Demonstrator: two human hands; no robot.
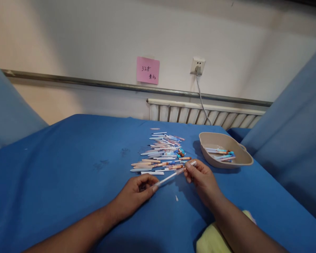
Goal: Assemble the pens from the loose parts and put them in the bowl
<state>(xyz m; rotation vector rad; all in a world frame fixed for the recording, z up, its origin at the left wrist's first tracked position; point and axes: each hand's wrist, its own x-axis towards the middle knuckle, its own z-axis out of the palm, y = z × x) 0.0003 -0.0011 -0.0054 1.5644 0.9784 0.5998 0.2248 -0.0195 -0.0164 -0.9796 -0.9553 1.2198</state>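
Several pens (221, 152), seemingly complete, in beige basin (246, 158); one white pen (169, 178) (apparently unfinished), above blue cloth (68, 175), pinched by left hand (139, 189) at one end, right hand (202, 177) near the other; many loose pen parts (155, 154) outstanding beyond.

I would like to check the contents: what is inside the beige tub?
Inside the tub lie several pens, some with blue or brown ends. They lie close together and partly overlap, so whatever is beneath them cannot be seen.

Free path L side of blue cover (68, 168); pen parts (158, 154) block ctr, beige basin (221, 163) blocks R.
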